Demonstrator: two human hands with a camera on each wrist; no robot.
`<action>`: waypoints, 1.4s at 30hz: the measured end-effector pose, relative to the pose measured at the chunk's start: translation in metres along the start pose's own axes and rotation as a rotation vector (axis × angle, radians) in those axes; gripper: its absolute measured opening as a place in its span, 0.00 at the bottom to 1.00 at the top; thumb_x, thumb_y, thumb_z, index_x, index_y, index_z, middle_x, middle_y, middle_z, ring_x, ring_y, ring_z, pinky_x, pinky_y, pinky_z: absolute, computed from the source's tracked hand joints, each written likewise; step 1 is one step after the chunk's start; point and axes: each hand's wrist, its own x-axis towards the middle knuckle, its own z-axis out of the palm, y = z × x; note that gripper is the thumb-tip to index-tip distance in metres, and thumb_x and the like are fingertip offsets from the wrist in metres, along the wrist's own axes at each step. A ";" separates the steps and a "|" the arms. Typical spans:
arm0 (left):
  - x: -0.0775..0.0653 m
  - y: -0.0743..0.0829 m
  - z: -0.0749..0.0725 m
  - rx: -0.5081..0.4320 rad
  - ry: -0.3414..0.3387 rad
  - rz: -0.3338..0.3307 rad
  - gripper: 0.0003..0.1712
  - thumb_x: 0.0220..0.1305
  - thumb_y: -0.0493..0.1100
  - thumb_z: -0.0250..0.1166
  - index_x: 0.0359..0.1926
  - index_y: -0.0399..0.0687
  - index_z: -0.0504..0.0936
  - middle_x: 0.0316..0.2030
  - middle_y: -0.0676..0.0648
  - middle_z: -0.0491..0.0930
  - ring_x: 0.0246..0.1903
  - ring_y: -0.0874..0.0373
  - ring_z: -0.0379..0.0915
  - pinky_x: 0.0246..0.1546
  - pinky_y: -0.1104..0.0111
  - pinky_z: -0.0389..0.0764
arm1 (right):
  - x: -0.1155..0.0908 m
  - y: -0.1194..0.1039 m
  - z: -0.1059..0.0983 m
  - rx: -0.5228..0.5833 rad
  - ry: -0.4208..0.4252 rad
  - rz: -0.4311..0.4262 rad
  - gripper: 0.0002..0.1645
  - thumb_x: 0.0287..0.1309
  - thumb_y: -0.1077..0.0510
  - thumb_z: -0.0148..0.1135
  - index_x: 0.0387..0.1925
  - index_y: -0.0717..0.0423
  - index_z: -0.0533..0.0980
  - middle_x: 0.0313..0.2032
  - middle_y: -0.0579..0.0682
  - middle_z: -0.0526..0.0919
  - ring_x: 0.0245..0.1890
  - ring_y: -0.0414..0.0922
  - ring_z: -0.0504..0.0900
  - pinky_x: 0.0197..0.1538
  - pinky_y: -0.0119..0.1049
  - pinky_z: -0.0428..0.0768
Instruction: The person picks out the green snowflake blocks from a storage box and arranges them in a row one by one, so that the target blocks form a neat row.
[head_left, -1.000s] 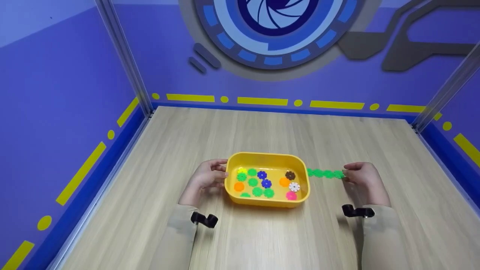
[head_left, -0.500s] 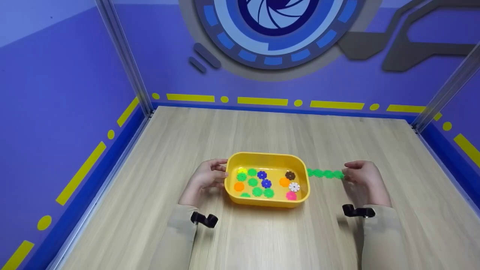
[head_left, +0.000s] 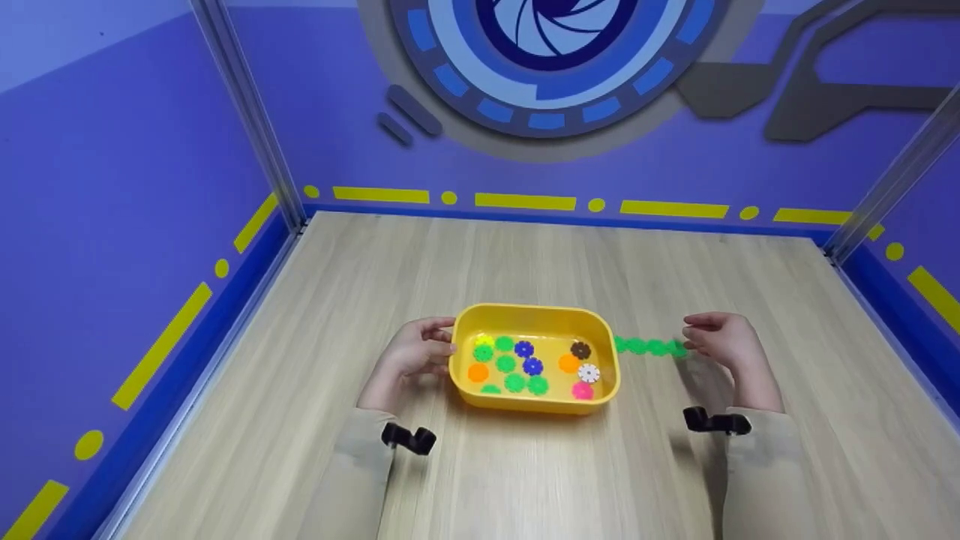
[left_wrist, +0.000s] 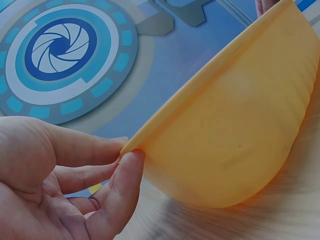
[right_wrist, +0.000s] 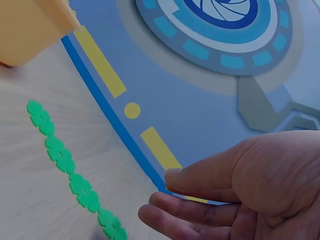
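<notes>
My left hand (head_left: 409, 352) holds the left end of a yellow plastic tub (head_left: 534, 405), its fingertips at the rim. Close up in the left wrist view, the fingers meet the tub's edge (left_wrist: 200, 80). Inside the tub lie several notched plastic discs, among them a white disc (head_left: 589, 373) and a brown disc (head_left: 580, 351). To the tub's right, a chain of linked green discs (head_left: 649, 346) lies flat on the table. My right hand (head_left: 724, 345) hovers just off the chain's right end, fingers loosely bent and holding nothing. The right wrist view shows the green chain (right_wrist: 62, 155) apart from the fingers.
A wood-grain tabletop (head_left: 540, 480) runs back to a blue printed wall (head_left: 540, 172). Side panels with metal corner posts (head_left: 255, 120) bound it left and right. Black mounts (head_left: 409, 439) sit on both sleeves.
My right hand has let go of the green chain's right end and lifted slightly up and away. The left hand, the tub and the chain stay put.
</notes>
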 end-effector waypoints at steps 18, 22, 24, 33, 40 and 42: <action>-0.002 0.001 0.001 0.004 0.021 -0.007 0.32 0.63 0.27 0.67 0.69 0.43 0.76 0.48 0.42 0.77 0.32 0.56 0.78 0.32 0.66 0.89 | -0.010 -0.036 0.009 -0.030 0.023 -0.077 0.27 0.71 0.54 0.61 0.64 0.68 0.74 0.58 0.69 0.81 0.39 0.32 0.88 0.41 0.20 0.82; -0.001 0.001 0.002 0.001 0.029 -0.013 0.32 0.63 0.28 0.67 0.69 0.44 0.76 0.49 0.42 0.77 0.33 0.55 0.79 0.31 0.66 0.88 | -0.012 -0.044 0.014 -0.044 0.035 -0.089 0.26 0.71 0.55 0.62 0.64 0.67 0.76 0.56 0.67 0.82 0.40 0.36 0.88 0.41 0.21 0.82; -0.002 0.002 0.002 -0.004 0.032 -0.018 0.32 0.63 0.28 0.67 0.69 0.45 0.76 0.49 0.42 0.77 0.34 0.55 0.79 0.31 0.67 0.88 | -0.013 -0.047 0.017 -0.051 0.036 -0.095 0.26 0.71 0.55 0.62 0.63 0.66 0.76 0.56 0.67 0.83 0.41 0.39 0.89 0.41 0.22 0.83; -0.002 0.001 0.002 -0.003 0.019 -0.005 0.33 0.63 0.27 0.67 0.69 0.44 0.76 0.47 0.43 0.78 0.31 0.56 0.79 0.31 0.66 0.88 | -0.016 -0.063 0.027 -0.041 0.006 -0.120 0.26 0.71 0.55 0.62 0.64 0.65 0.76 0.56 0.66 0.83 0.43 0.43 0.89 0.43 0.22 0.83; -0.001 0.000 0.001 0.008 0.017 0.000 0.32 0.63 0.27 0.66 0.68 0.42 0.76 0.46 0.43 0.78 0.29 0.57 0.78 0.31 0.65 0.88 | -0.019 -0.074 0.038 -0.051 -0.006 -0.106 0.24 0.70 0.56 0.62 0.63 0.63 0.77 0.56 0.64 0.84 0.46 0.47 0.88 0.43 0.22 0.83; -0.001 0.000 0.001 0.008 0.020 0.002 0.32 0.63 0.27 0.66 0.68 0.42 0.76 0.47 0.43 0.78 0.30 0.57 0.78 0.30 0.66 0.88 | -0.020 -0.077 0.042 -0.054 -0.010 -0.113 0.24 0.70 0.56 0.62 0.62 0.63 0.78 0.55 0.63 0.85 0.46 0.49 0.87 0.43 0.22 0.83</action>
